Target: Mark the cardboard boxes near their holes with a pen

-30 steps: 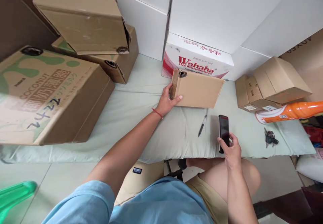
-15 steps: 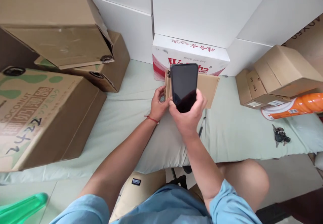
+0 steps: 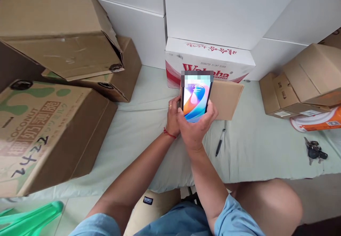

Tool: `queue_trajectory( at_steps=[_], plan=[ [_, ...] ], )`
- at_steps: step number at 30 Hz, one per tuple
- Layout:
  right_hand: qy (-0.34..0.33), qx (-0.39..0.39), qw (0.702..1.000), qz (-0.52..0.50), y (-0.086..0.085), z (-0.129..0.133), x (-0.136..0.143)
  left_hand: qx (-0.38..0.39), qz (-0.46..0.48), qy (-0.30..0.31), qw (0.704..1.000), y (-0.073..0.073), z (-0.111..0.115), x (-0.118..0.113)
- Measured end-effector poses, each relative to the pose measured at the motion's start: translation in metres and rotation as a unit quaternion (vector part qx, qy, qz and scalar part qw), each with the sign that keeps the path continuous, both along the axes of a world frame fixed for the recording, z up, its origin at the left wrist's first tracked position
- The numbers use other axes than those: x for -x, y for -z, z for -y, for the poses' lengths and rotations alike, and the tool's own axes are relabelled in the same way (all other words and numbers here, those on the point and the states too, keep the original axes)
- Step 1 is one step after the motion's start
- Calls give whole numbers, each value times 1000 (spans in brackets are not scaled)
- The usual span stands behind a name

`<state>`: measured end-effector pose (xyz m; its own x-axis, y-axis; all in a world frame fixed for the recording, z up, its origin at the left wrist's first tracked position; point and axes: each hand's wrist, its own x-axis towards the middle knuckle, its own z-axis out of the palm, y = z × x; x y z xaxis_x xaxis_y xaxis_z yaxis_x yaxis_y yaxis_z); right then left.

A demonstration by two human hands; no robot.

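Note:
A phone (image 3: 195, 99) with its screen lit is held upright by my right hand (image 3: 196, 129), thumb and fingers at its lower edges. My left hand (image 3: 173, 117) is closed just left of the phone's lower part, its fingers bent; what they grip is partly hidden. Behind the phone, a flat brown cardboard piece (image 3: 226, 99) leans in front of a white and red carton (image 3: 210, 56). A black pen (image 3: 220, 143) lies on the pale green cloth to the right of my right wrist.
Large cardboard boxes (image 3: 66, 136) are stacked at the left. Smaller brown boxes (image 3: 295, 87), an orange container (image 3: 317, 120) and keys (image 3: 315, 151) are at the right. The cloth-covered surface (image 3: 253, 151) ends near my knees. Green plastic (image 3: 34, 218) is at the lower left.
The phone's screen has gone from dark to lit. My left hand sits closer against the phone and my right hand. The view has shifted slightly, showing more of the pen.

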<state>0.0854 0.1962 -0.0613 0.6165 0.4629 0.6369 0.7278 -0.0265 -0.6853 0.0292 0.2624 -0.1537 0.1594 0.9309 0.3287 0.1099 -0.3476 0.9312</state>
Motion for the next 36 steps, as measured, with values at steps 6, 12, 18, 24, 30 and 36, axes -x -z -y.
queue_trajectory(
  at_steps=[6,12,18,24,30,36],
  plan=[
    [-20,48,999,-4,-1,15,-4,51,49,2,997,-2,0,1],
    [1,52,998,34,7,71,-52,152,122,54,979,-4,-6,-1],
    [112,198,973,36,15,167,-157,155,108,87,978,-11,-5,1],
    [134,482,865,-42,15,207,-232,153,98,114,977,-22,0,5],
    [86,457,885,21,35,204,-249,346,156,72,923,-62,27,18],
    [85,334,938,40,48,212,-253,283,141,26,948,-135,107,86]
  ],
)
